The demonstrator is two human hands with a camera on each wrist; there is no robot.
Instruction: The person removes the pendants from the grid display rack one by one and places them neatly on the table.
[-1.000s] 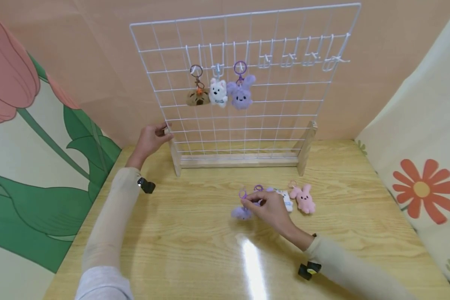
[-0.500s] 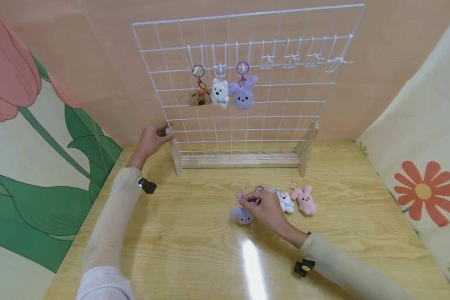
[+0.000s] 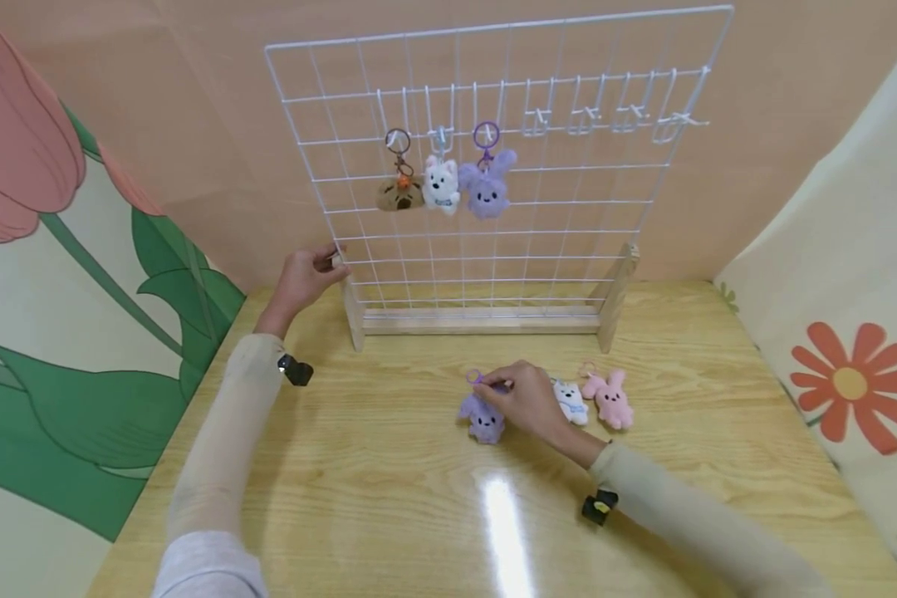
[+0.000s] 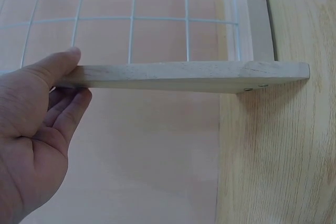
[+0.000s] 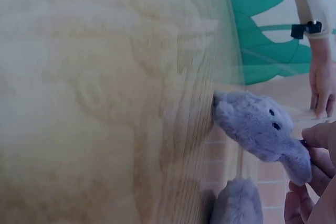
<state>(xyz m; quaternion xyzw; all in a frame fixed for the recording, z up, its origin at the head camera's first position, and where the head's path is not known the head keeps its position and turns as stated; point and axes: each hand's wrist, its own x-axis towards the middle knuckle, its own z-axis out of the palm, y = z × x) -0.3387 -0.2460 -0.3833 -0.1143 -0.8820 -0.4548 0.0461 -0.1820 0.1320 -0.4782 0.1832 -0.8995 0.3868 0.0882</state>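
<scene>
My left hand (image 3: 299,281) grips the upper end of the wooden side support (image 4: 184,72) of a white wire grid rack (image 3: 456,239), thumb on one face and fingers on the other. With my right hand (image 3: 532,404) I pinch a purple bunny plush keychain (image 3: 484,419) near its top, just below its purple ring (image 3: 474,377). In the right wrist view the bunny (image 5: 257,121) dangles from the fingertips, close to the tabletop; a second purple plush (image 5: 239,203) lies beyond it, largely hidden by the hand in the head view.
A brown plush (image 3: 400,194), a white dog plush (image 3: 442,184) and a purple bunny plush (image 3: 487,193) hang from rack hooks. Several bare hooks (image 3: 585,120) sit to their right. On the table (image 3: 359,465) lie a white plush keychain (image 3: 571,402) and a pink bunny plush (image 3: 613,402).
My right hand has moved slightly toward the rack with the purple bunny, which now hangs more upright with its face showing. My left hand stays on the support.
</scene>
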